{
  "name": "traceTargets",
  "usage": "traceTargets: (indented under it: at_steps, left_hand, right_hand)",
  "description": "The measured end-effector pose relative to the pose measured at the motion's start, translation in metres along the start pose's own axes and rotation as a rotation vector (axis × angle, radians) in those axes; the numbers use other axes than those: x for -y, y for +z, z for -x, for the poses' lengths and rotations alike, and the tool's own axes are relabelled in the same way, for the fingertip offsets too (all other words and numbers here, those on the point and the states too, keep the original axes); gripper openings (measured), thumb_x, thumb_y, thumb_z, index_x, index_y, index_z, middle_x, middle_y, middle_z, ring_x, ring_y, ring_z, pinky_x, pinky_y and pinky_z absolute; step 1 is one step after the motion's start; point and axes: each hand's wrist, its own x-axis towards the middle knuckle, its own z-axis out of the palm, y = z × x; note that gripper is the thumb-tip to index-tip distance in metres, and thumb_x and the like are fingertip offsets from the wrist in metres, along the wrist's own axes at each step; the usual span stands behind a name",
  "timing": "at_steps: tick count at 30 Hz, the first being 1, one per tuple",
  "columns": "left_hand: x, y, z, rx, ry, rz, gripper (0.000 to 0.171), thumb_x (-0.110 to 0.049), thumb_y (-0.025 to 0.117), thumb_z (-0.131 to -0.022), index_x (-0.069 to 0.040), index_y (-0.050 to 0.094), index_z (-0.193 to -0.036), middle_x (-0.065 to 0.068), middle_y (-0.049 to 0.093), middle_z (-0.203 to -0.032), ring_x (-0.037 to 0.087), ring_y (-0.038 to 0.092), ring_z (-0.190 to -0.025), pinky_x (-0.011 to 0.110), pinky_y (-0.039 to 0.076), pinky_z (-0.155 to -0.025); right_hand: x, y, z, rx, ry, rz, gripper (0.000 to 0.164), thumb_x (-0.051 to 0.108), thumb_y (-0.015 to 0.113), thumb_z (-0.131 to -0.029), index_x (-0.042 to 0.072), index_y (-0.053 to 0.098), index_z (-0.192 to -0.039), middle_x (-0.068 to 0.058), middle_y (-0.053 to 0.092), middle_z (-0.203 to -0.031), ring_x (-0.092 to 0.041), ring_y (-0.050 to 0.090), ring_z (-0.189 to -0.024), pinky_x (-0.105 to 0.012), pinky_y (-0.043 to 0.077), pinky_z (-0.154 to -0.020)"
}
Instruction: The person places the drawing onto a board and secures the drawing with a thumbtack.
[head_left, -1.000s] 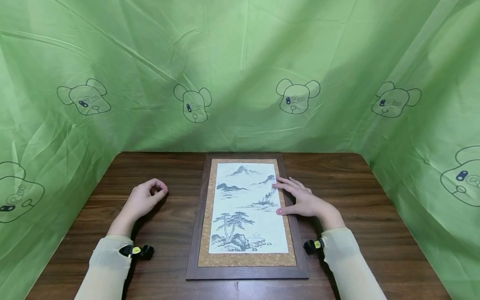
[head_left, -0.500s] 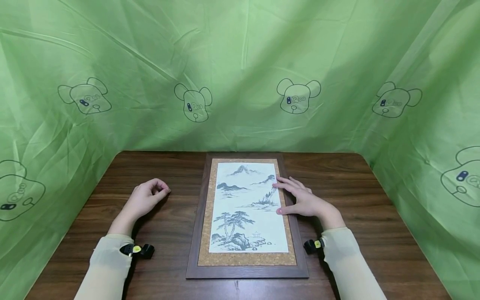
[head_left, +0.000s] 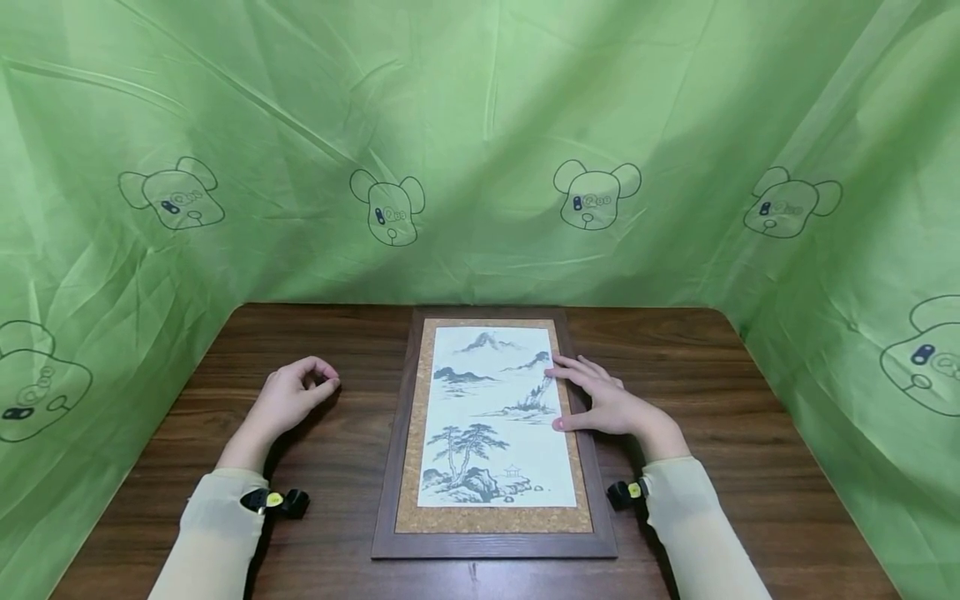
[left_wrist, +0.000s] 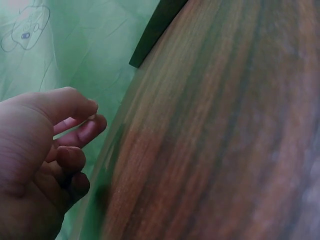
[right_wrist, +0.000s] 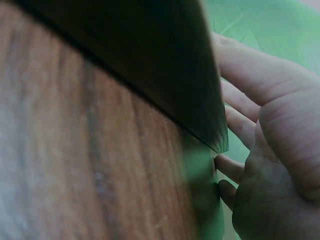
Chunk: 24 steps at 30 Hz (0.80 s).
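Observation:
In the head view a sheet of white paper (head_left: pixel 480 454) printed with a grey ink landscape lies on a cork board (head_left: pixel 495 521) with a dark wooden frame (head_left: pixel 495 547). My right hand (head_left: pixel 603 402) reaches over the frame's right side. Its fingers are spread, and thumb and fingertips touch the sheet's right edge. My left hand (head_left: pixel 288 398) rests on the table left of the frame, apart from it. Its fingers are loosely curled, with thumb and forefinger tips close together and nothing seen held. In the right wrist view the frame's side (right_wrist: pixel 150 60) hides the sheet and fingertips.
The dark wood-grain table (head_left: pixel 720 358) bears the frame in its middle. A green curtain (head_left: pixel 480 150) with bear-head outlines surrounds the back and sides. A small black camera sits at the left wrist (head_left: pixel 288 502) and another at the right wrist (head_left: pixel 622 493).
My left hand has shifted very slightly to the right. The right hand, the sheet and the frame stay where they were.

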Motion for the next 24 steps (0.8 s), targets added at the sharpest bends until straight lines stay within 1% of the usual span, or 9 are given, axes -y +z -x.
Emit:
traceTargets:
  at_steps: [6,9,11,14,16,20,24]
  left_hand:
    - [-0.009,0.000,-0.003,-0.020,0.016,0.017,0.011,-0.025,0.083,-0.099,-0.019,0.075,-0.100,-0.002,0.056,-0.066,0.015,0.050,-0.057,0.033,0.043,-0.054]
    - [-0.018,0.000,-0.007,-0.031,0.034,0.015,0.011,-0.027,0.084,-0.099,-0.021,0.075,-0.099,-0.003,0.055,-0.063,0.015,0.050,-0.054,0.033,0.043,-0.052]
    - [-0.027,0.000,-0.013,-0.041,0.062,0.005,0.010,-0.028,0.084,-0.099,-0.022,0.076,-0.099,-0.003,0.055,-0.062,0.015,0.049,-0.054,0.033,0.043,-0.053]
    - [-0.042,0.002,-0.026,-0.051,0.111,-0.006,0.008,-0.028,0.084,-0.100,-0.023,0.077,-0.098,-0.002,0.055,-0.066,0.015,0.049,-0.057,0.033,0.043,-0.056]
    - [-0.055,0.006,-0.037,-0.054,0.143,0.006,0.007,-0.026,0.084,-0.100,-0.024,0.077,-0.098,-0.001,0.058,-0.069,0.016,0.050,-0.059,0.034,0.043,-0.058]
    - [-0.079,0.018,-0.061,-0.042,0.187,0.037,0.006,-0.024,0.084,-0.099,-0.022,0.078,-0.098,-0.002,0.068,-0.079,0.018,0.054,-0.064,0.035,0.045,-0.061]
    - [-0.101,0.033,-0.083,-0.004,0.215,0.037,0.006,-0.022,0.083,-0.099,-0.018,0.080,-0.097,-0.003,0.075,-0.091,0.018,0.058,-0.071,0.037,0.048,-0.067]
  right_hand:
    - [0.000,0.000,0.000,-0.002,-0.007,-0.006,0.090,0.054,0.087,-0.092,0.028,0.046,-0.168,0.001,0.019,-0.183,-0.043,0.001,-0.168,-0.087,0.004,-0.118]
    - [0.000,0.001,0.000,-0.003,-0.013,-0.008,0.090,0.054,0.087,-0.091,0.028,0.046,-0.168,0.002,0.019,-0.183,-0.042,0.001,-0.168,-0.087,0.004,-0.118]
    - [0.000,0.002,0.000,-0.007,-0.021,-0.009,0.090,0.054,0.087,-0.091,0.027,0.047,-0.167,0.002,0.019,-0.183,-0.043,0.001,-0.168,-0.087,0.005,-0.118]
    - [0.000,0.002,0.000,-0.012,-0.028,-0.007,0.090,0.054,0.088,-0.091,0.027,0.048,-0.167,0.003,0.020,-0.183,-0.043,0.002,-0.168,-0.087,0.005,-0.117]
    - [-0.001,0.002,0.000,-0.013,-0.027,-0.005,0.090,0.054,0.088,-0.091,0.027,0.048,-0.167,0.004,0.019,-0.183,-0.043,0.002,-0.168,-0.088,0.005,-0.117]
    - [-0.002,0.002,-0.001,-0.015,-0.028,-0.006,0.090,0.055,0.087,-0.091,0.027,0.048,-0.166,0.003,0.020,-0.183,-0.043,0.002,-0.168,-0.088,0.005,-0.117]
    - [-0.002,0.001,0.000,-0.014,-0.027,-0.006,0.090,0.055,0.087,-0.091,0.028,0.048,-0.166,0.002,0.020,-0.183,-0.043,0.002,-0.168,-0.088,0.005,-0.117]
